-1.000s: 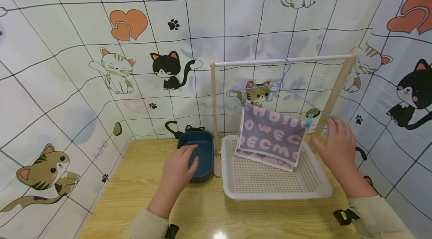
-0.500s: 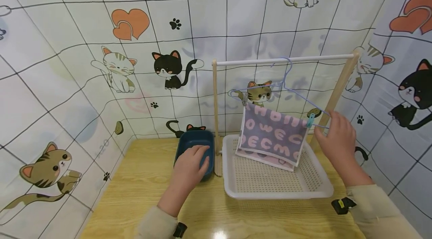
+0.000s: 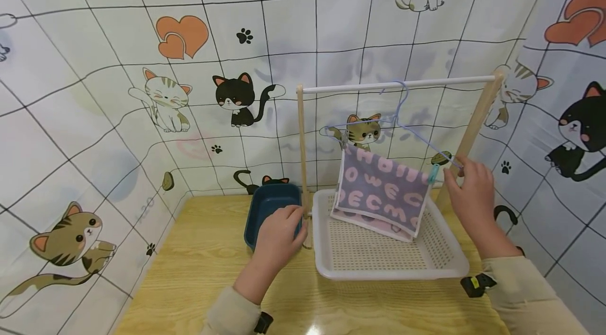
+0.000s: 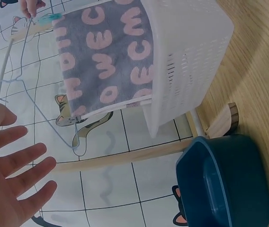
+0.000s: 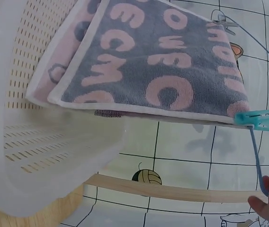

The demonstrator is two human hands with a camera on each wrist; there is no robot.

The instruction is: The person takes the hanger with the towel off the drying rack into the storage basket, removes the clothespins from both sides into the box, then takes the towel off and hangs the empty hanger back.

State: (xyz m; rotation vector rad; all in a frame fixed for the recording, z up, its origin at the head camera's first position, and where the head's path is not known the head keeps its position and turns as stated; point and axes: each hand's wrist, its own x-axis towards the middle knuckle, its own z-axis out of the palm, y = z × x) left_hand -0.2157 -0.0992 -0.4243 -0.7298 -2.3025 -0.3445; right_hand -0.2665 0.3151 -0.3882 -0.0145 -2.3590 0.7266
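Note:
My right hand (image 3: 473, 190) pinches the right end of a blue wire clothes hanger (image 3: 418, 135), whose hook loops over the rod of a wooden rack. A folded grey and pink lettered towel (image 3: 383, 188) hangs from the hanger, sloping lower on the right. A teal clothespin (image 5: 257, 118) grips the towel's right corner, close to my right fingers; a metal-coloured clip (image 5: 225, 21) grips the other corner. My left hand (image 3: 279, 235) overlaps a dark blue bin in the head view. Its fingers are spread and hold nothing in the left wrist view.
A white perforated basket (image 3: 388, 274) stands below the towel. Left of it is the dark blue bin (image 4: 253, 189). The rack's white rod (image 3: 445, 82) and wooden posts (image 3: 303, 151) frame the towel. Cat-patterned cloth walls (image 3: 246, 156) enclose the wooden table (image 3: 175, 272).
My left hand has moved right across the blue bin, toward the basket. My right hand stays at the hanger's end, with slightly shifted fingers. The towel has hardly moved.

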